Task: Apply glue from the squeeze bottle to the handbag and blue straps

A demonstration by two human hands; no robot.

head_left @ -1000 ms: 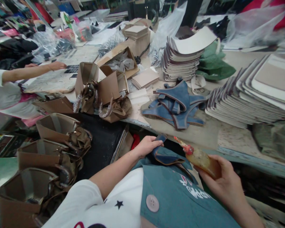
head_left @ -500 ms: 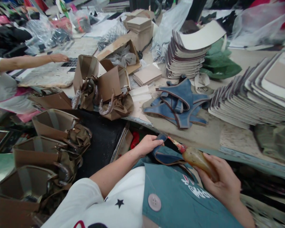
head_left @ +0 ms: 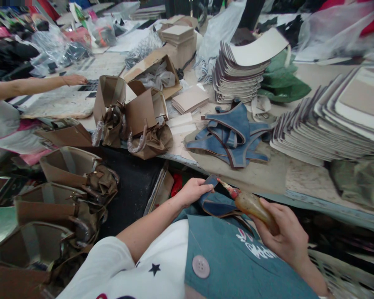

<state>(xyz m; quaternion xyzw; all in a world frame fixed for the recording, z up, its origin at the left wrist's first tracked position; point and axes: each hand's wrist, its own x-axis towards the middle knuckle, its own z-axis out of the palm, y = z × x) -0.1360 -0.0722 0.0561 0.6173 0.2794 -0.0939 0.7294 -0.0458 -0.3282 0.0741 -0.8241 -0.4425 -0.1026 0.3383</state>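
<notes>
Between its thumb and fingers my left hand (head_left: 195, 191) pinches the end of a blue leather piece (head_left: 220, 207), which hangs down over my apron. My right hand (head_left: 283, 228) is wrapped round a yellowish glue bottle (head_left: 255, 207) with a red collar and a crusted nozzle. The nozzle tip points left, at the edge of the blue piece close to my left fingertips; whether it touches cannot be made out. On the table just beyond lies a heap of similar blue leather pieces (head_left: 233, 133) with pale edges.
Brown bags (head_left: 62, 166) line my left side, more standing at the table edge. Stacks of curved panels (head_left: 324, 124) sit to the right, with a green bag (head_left: 283, 83) behind. An open carton (head_left: 156, 74) holds plastic. Another person's arm (head_left: 34, 86) reaches in at left.
The bottle and my right hand have shifted slightly left, with the nozzle tip still at the blue piece's edge. My left hand keeps its pinch. The view has turned a little.
</notes>
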